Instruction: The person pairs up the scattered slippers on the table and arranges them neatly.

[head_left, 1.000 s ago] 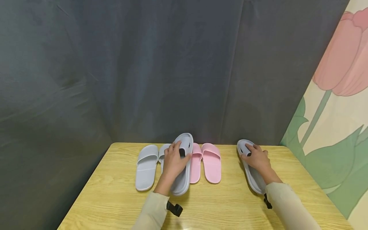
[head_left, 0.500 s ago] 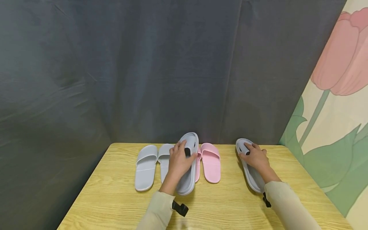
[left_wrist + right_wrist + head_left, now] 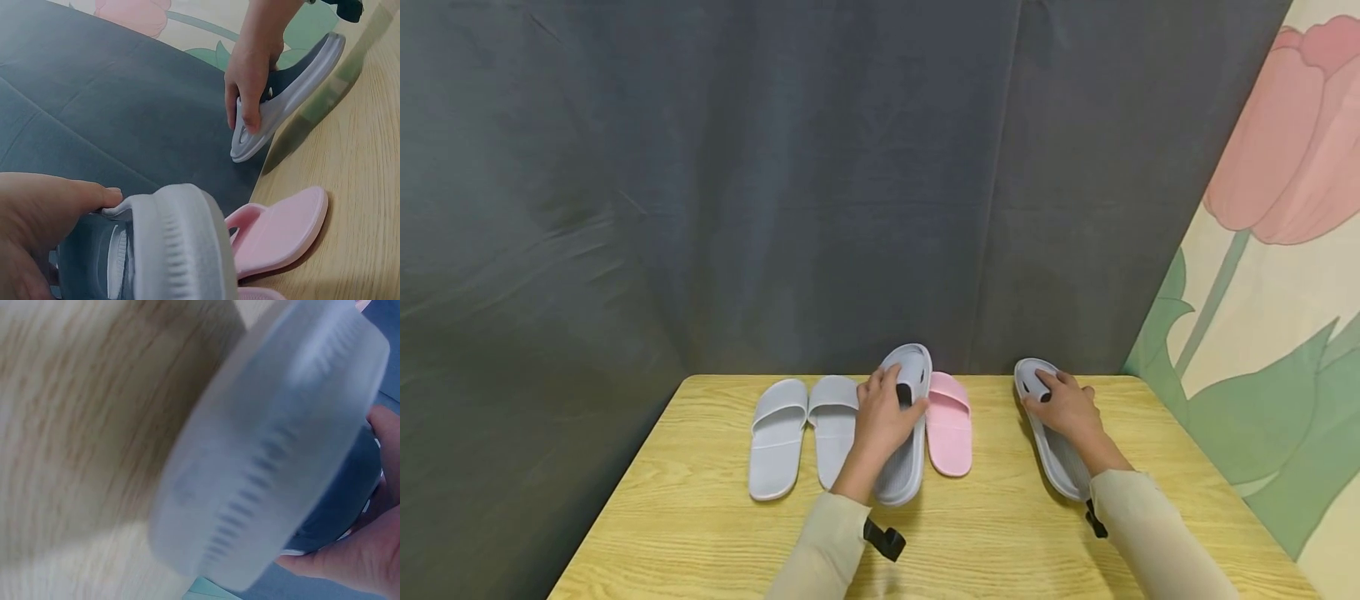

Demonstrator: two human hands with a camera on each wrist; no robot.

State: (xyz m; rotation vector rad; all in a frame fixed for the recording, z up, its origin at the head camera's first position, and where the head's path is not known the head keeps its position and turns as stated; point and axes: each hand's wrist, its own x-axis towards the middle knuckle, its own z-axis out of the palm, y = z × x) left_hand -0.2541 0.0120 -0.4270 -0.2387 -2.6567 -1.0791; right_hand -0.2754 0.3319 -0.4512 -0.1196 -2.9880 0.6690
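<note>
My left hand (image 3: 880,421) grips a thick-soled grey slipper (image 3: 912,454) by its strap, thumb at one side and fingers over the top. That slipper is held up over the row and covers most of one pink slipper. On the right, my right hand (image 3: 1070,410) holds the matching grey slipper (image 3: 1060,462) by its strap; in the left wrist view this slipper (image 3: 294,94) is tilted, its shadow on the table. A pink slipper (image 3: 950,429) lies just right of the left hand's slipper. Two light grey slippers lie side by side at the left, the nearer one (image 3: 835,425) partly behind my left wrist.
The wooden table (image 3: 715,533) ends at a dark grey curtain (image 3: 850,208) along its back edge. The outermost light grey slipper (image 3: 777,442) stands at the row's left end. A wall with painted tulips (image 3: 1262,400) rises along the right side.
My left hand has carried its grey slipper to the right, off the light grey slipper and over one pink slipper. The right hand with its slipper has hardly moved.
</note>
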